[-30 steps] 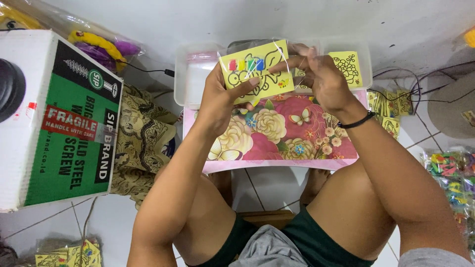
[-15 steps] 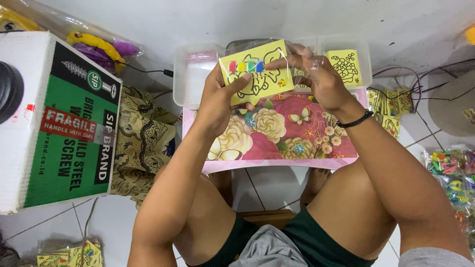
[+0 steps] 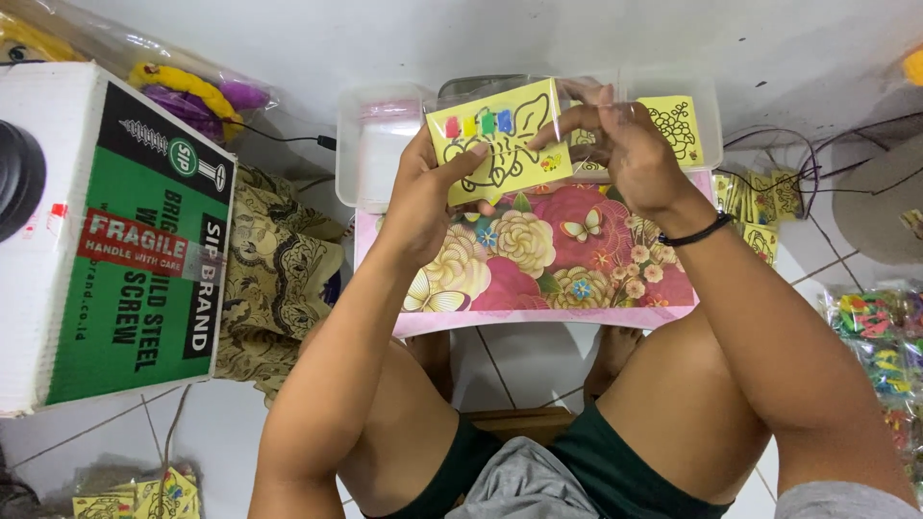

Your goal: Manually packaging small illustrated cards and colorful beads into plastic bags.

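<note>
Head view: I see my left hand (image 3: pixel 428 197) pinching a yellow card (image 3: pixel 500 144) while my right hand (image 3: pixel 625 144) fingers its clear sleeve (half on, I judge), above the floral board (image 3: pixel 538 259).

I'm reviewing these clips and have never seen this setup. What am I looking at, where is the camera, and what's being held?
There is no machine here: a seated person works with bare hands, filmed by a camera on their head looking down. The left hand and right hand together hold a yellow card with a line drawing and small coloured squares, in clear wrapping. Below it lies a floral board; behind it are clear plastic tubs. A green and white carton stands to the left.
</note>
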